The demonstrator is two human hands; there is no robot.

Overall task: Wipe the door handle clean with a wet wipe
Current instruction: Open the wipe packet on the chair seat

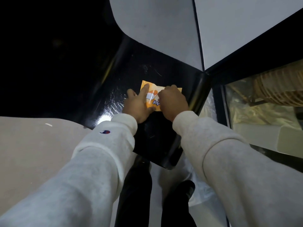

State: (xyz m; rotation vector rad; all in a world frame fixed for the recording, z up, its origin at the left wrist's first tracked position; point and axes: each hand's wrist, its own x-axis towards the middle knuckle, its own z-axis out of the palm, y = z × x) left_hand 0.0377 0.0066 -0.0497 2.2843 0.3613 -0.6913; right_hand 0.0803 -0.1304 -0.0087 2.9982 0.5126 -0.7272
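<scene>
Head view, surface: we see a glossy black tabletop (pixel 144 69), scuffed and catching a bright glare near the left sleeve.
Head view, pack: an orange wet-wipe pack (pixel 151 95) lies flat on that tabletop, its white flap label turned up between our two hands; this is where the wipe for the task sits, not yet out.
Head view, left hand: our left hand (pixel 138 104) lies spread over the pack's left part, fingers released and extended, the forefinger reaching along the pack's top edge. We judge it is pinning the pack down so it does not slide on the slick surface.
Head view, right hand: our right hand (pixel 173 102) is curled over the pack's right part, fingers clenched at the white flap (pixel 150 96); whether they pinch the flap itself or a wipe beneath it we cannot tell (the knuckles hide the tips).
Head view, sleeves: pale sweatshirt sleeves (pixel 213 145) reach in from below, both arms meeting at the pack.
Head view, door handle: none that we can make out; pale panels (pixel 155 22) stand beyond the table, and a glass-fronted case (pixel 262 104) to the right.
Step in hand: opening the pack, as we judge; wiping has not begun.
</scene>
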